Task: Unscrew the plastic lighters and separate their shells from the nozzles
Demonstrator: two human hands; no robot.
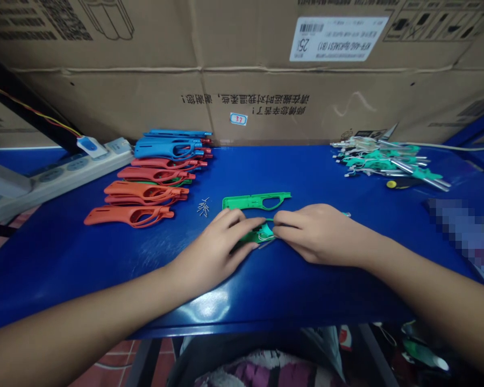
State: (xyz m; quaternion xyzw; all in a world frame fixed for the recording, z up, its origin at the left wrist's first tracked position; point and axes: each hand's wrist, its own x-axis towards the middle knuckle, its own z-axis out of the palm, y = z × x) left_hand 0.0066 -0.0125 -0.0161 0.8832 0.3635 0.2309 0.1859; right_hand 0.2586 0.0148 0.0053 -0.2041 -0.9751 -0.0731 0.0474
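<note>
My left hand (226, 242) is closed around a green lighter shell half (248, 237) lying low over the table. Inside that half sits a teal inner assembly (266, 232) with thin white wires. The fingertips of my right hand (310, 232) pinch the assembly at the shell's right end, hiding much of it. A bit of silver tube (347, 214) shows just past the right knuckles. Behind both hands lies the other green shell half (242, 202), hollow side up. Several small screws (203, 207) are heaped left of it.
Orange, red and blue lighter shells (129, 215) are stacked at the left, beside a white power strip (64, 174). At the back right lies a pile of teal assemblies with metal tubes (391, 161), near a yellow-ended tool (392, 184). A cardboard box (145, 102) walls the back.
</note>
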